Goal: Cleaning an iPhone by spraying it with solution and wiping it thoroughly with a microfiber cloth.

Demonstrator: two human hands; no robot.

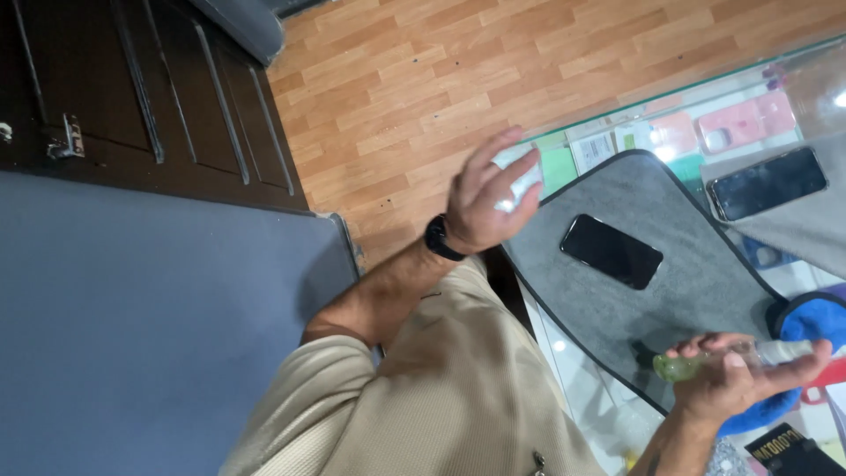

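Observation:
My left hand (483,204), with a black watch on its wrist, is raised above the wooden floor at the glass counter's edge. A small white piece (522,188) is pinched between its fingers. My right hand (738,381) is low at the right and grips a small clear bottle (705,361) with a greenish end, held sideways over a grey mat (696,291). A black phone (611,251) lies screen-up on that mat, between my two hands and touched by neither.
A second black phone (767,182) lies on another grey mat at the far right. A blue cloth (815,322) sits beside my right hand, a black box (784,449) below it. The glass counter (617,132) shows coloured phone cases beneath. A dark door (132,88) stands at left.

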